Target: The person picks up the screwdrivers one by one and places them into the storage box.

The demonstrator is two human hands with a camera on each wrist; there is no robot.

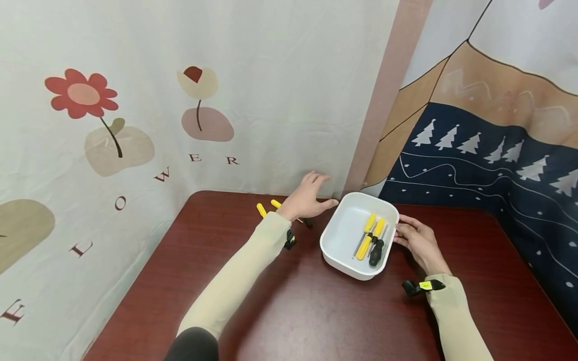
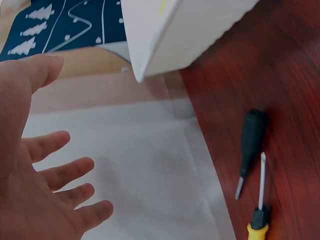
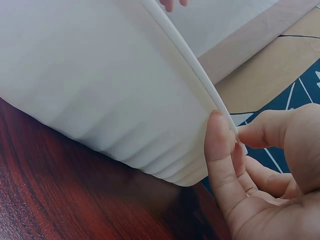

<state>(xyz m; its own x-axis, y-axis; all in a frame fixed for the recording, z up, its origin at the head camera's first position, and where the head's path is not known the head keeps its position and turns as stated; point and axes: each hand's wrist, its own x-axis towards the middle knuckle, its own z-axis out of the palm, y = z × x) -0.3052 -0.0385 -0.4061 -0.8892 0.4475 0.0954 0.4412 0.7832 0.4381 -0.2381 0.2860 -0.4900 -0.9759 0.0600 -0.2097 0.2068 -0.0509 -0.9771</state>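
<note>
Head view, left arm: I watched the left arm (image 1: 236, 277) stretch forward and rightward over the counter (image 1: 289, 311), ending near its far edge.
Head view, left hand: The left hand (image 1: 306, 198) was spread, thumb away from the fingers and just beside the tray's rim; its grip stood apart and held nothing.
Head view, right arm: The right arm (image 1: 456, 316) came up from the lower right, angled inward.
Head view, right hand: The right hand (image 1: 420, 243) was at the tray's right side, fingers against the rim.
Head view, white tray: The white tray (image 1: 344, 233) sat between both hands, with yellow-handled and black-handled screwdrivers (image 1: 376, 253) inside.
Head view, loose screwdrivers: The loose screwdrivers (image 1: 262, 210) lay by my left wrist, partly hidden.
Left wrist view, open palm: I saw bare fingers fanned out, well apart from a dark-handled screwdriver (image 2: 252, 140) and a yellow-handled screwdriver (image 2: 259, 218) on the counter.
Right wrist view, pinched rim: Here my grip was clamped on the tray's rim, thumb on one side, forefinger on the other, other fingers bent beneath.
</note>
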